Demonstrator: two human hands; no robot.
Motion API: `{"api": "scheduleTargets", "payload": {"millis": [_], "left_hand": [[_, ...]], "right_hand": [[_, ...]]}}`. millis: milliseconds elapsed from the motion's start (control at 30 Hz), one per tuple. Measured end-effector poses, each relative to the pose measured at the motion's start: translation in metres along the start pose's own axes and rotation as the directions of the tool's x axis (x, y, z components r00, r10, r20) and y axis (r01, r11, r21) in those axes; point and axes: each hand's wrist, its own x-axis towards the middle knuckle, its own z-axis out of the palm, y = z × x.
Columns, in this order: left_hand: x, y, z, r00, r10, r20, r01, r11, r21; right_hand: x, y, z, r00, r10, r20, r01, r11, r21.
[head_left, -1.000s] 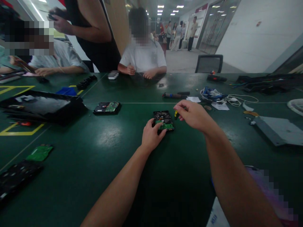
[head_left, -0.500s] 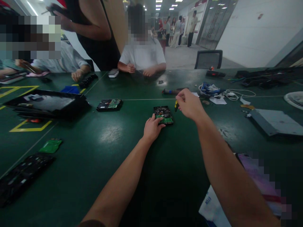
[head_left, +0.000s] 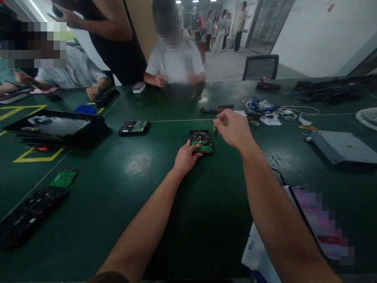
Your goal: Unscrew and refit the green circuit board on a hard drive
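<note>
Bright ceiling lights, a pale wall and glass doors stand in the room beyond the hard drive, where several people gather on the grey floor. Under the hard drive spreads a dark green desk, glossy enough to throw back patches of light, with a thin pale line running crosswise just behind it. Straight beyond it, at the desk's far edge, sits a person in a white shirt; a mesh-backed chair stands at that edge, beyond it and to the right.

At the hard drive's near left corner, the left hand lies partly spread, fingers on the drive's green board and thumb by its near edge; whether it grips or only rests cannot be told. Just beside its right edge, the right hand pinches a small yellow-and-black tool upright between thumb and fingertips; contact with the drive cannot be made out.

Plain green surface runs from the hard drive leftward to a second drive, and toward the wearer between both forearms. Well left of it, a black tray limits movement; well right, a grey metal panel does. A phone lies nearer the wearer, right of it.
</note>
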Motion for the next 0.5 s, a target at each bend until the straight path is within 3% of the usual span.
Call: {"api": "scheduleTargets", "payload": {"millis": [167, 400, 500], "left_hand": [[-0.007, 0.004, -0.003, 1.000, -0.008, 0.021, 0.008, 1.000, 0.025], [-0.033, 0.015, -0.011, 0.999, -0.012, 0.032, 0.009, 0.997, 0.076], [-0.050, 0.021, -0.018, 0.999, -0.009, 0.039, 0.005, 0.995, 0.104]], "right_hand": [[-0.021, -0.008, 0.003, 0.998, -0.058, -0.012, 0.057, 0.998, -0.036], [-0.054, -0.007, 0.023, 0.959, -0.150, -0.239, 0.141, 0.989, -0.053], [-0.068, 0.002, 0.035, 0.942, -0.187, -0.280, 0.207, 0.977, 0.043]]}}
